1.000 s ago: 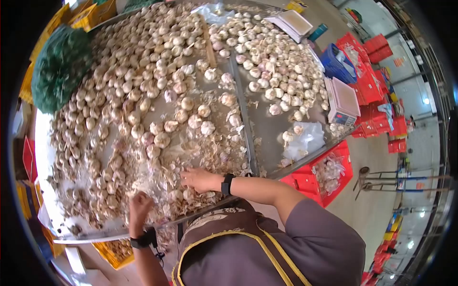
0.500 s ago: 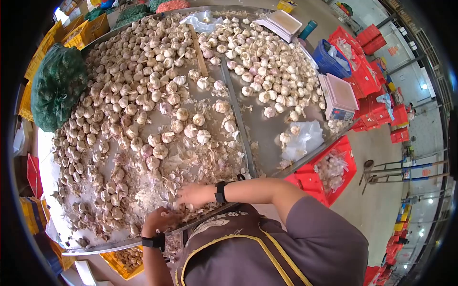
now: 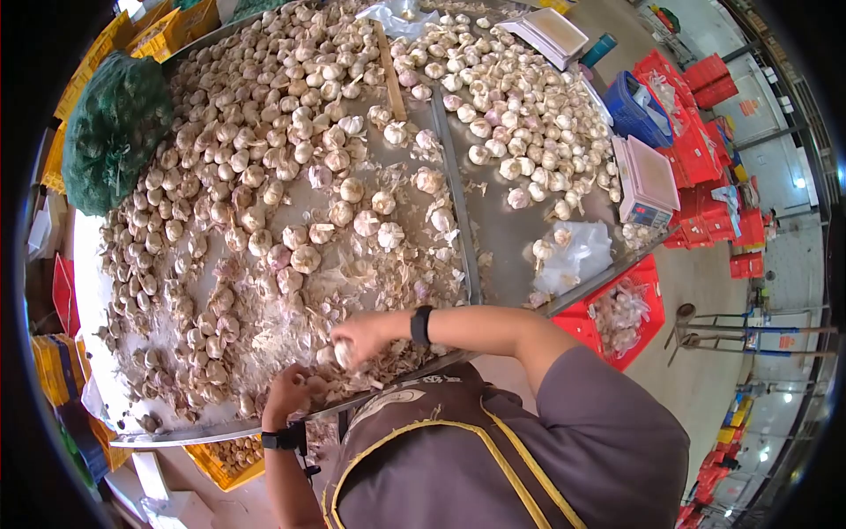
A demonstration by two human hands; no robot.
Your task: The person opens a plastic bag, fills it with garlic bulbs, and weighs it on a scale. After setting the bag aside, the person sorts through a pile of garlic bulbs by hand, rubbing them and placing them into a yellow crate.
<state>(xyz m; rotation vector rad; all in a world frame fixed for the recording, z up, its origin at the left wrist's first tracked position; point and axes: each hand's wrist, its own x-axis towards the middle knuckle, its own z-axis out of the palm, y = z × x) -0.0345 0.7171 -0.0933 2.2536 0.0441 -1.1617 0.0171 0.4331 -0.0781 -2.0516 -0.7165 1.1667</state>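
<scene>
My right hand [image 3: 365, 337] is closed round a pale garlic bulb [image 3: 343, 354], just above the papery skins near the table's front edge. To its left and nearer the edge is my left hand [image 3: 288, 393], fingers curled in; whatever they may hold is hidden. Loose garlic skins [image 3: 388, 357] lie under and around both hands. Beyond them, unsorted garlic bulbs [image 3: 256, 159] with dry, brownish skins cover the left part of the metal table [image 3: 498, 256]. Whiter garlic bulbs [image 3: 529, 115] are heaped on the right part, past a metal divider [image 3: 454, 189].
A green net sack [image 3: 115, 132] stands at the left edge. Two scales [image 3: 650, 172] [image 3: 548, 37] sit along the right side. A clear plastic bag [image 3: 577, 256] lies near the front right, above a red crate [image 3: 648, 331]. A yellow crate [image 3: 231, 472] is below the front edge.
My right hand has lifted slightly, and a white garlic bulb now shows in its fingers. My left hand has moved a little apart from it. The whole view has shifted slightly.
</scene>
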